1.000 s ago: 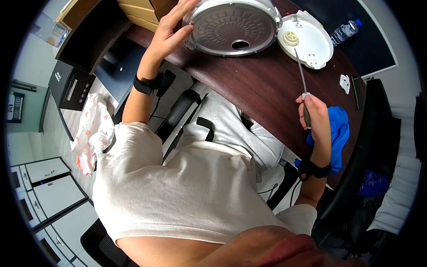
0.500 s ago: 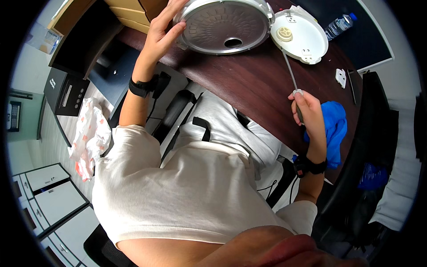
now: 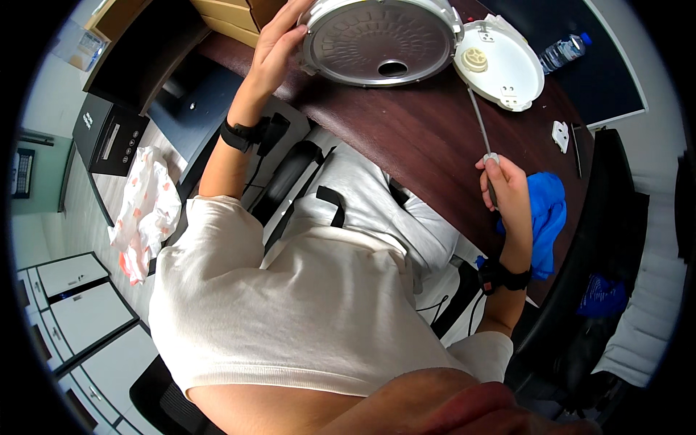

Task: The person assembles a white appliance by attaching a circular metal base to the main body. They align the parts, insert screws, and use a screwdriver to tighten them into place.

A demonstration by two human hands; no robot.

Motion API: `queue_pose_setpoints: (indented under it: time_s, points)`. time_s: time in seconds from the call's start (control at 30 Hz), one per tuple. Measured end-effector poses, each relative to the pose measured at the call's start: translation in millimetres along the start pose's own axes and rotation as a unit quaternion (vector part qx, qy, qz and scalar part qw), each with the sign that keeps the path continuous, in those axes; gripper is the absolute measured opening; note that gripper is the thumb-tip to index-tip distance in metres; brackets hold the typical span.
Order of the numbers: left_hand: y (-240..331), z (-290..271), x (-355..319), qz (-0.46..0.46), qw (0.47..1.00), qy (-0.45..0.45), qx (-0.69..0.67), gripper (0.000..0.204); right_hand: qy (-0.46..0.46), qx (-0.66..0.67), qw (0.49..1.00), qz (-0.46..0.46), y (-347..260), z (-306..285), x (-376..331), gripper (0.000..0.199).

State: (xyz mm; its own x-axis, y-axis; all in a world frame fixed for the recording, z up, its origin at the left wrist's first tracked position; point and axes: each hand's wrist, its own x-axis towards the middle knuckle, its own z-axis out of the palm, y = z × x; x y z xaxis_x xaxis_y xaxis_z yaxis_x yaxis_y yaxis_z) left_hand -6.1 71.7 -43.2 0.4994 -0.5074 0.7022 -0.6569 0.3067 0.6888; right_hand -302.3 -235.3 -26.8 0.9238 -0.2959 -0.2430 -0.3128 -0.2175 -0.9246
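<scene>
**Steadying the round lid while my screwdriver reaches in**

Head view: my left hand (image 3: 279,43) at eleven o'clock lies flat against the rim of the round grey metal lid plate with a dimpled face and a dark hole (image 3: 380,40), fingers spread rather than clenched, so it props the plate tilted towards me and stops it from sliding on the dark brown wooden desk (image 3: 406,138). My right hand (image 3: 504,192) at three o'clock has its grip closed around the handle of a long thin metal-shafted screwdriver (image 3: 480,123). The shaft points up to one o'clock, its tip just by the edge of the white round plastic cover with a pale hub (image 3: 504,69), which lies flat beside the plate. A crumpled blue cloth (image 3: 547,217) sits just under my right wrist, within easy reach.
</scene>
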Motion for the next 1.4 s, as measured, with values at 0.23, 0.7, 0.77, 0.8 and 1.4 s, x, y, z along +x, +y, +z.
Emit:
queue_pose_setpoints:
  time_s: [0.23, 0.7, 0.77, 0.8, 1.4]
  points:
    - [9.5, 0.9, 0.6, 0.018, 0.997, -0.008, 0.075, 0.070, -0.010, -0.012, 1.000, -0.002, 4.5, 2.4, 2.2, 0.027]
    - [20.0, 12.4, 2.5, -0.029, 0.998, 0.022, -0.045, 0.061, -0.015, -0.002, 1.000, -0.004, 8.9, 6.3, 2.3, 0.027]
    - [24.5, 11.2, 2.8, -0.038, 0.999, 0.008, -0.027, 0.063, -0.017, -0.003, 1.000, -0.003, 8.6, 7.4, 2.5, 0.027]
    - [21.7, 7.4, 2.6, -0.032, 0.999, -0.007, -0.011, 0.064, -0.018, -0.004, 1.000, -0.004, 9.4, 7.9, 2.8, 0.027]
    - [28.8, 27.2, 33.6, 0.067, 0.955, -0.036, 0.287, 0.074, 0.066, -0.148, 0.983, -0.086, -21.5, 8.1, -6.8, 0.020]
